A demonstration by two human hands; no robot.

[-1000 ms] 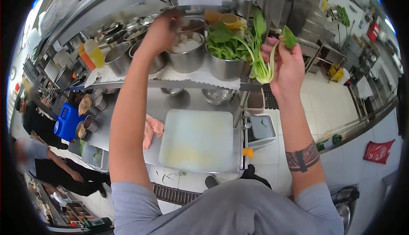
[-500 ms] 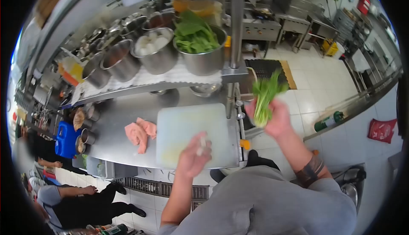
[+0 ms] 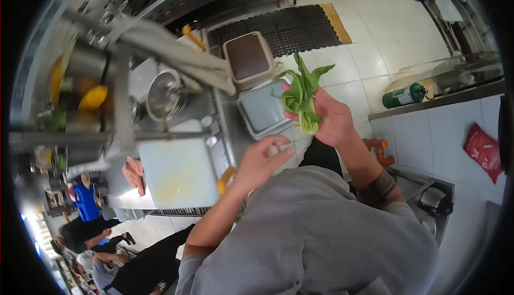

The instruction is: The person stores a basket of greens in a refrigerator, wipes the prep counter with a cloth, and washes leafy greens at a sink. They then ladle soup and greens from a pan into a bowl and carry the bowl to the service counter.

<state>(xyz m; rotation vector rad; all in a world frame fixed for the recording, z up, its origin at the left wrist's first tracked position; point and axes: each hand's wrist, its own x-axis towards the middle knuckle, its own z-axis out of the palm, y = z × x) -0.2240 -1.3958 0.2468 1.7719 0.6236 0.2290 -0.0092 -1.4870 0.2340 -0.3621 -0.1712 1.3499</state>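
Observation:
My right hand (image 3: 333, 117) is wrapped round a small bunch of leafy greens (image 3: 301, 94), its pale stems toward my body and its leaves pointing away. To its left, my left hand (image 3: 263, 158) has its fingers curled round a small whitish item (image 3: 276, 149), too small to name. Left of that hand lies the white cutting board (image 3: 176, 172), stained yellowish. A pink cloth (image 3: 133, 175) sits beside the board's left edge.
Two bins (image 3: 248, 59) (image 3: 262, 107) stand beyond my hands, beside a black floor mat (image 3: 284, 30). A metal bowl (image 3: 165, 96) is on the counter. Co-workers (image 3: 112, 268) are at lower left. Pans (image 3: 435, 201) lie at lower right, near a green cylinder (image 3: 405, 96).
The view has turned right. My left hand has come down from the pots on the shelf, past the board, toward my right hand. The greens remain in my right hand.

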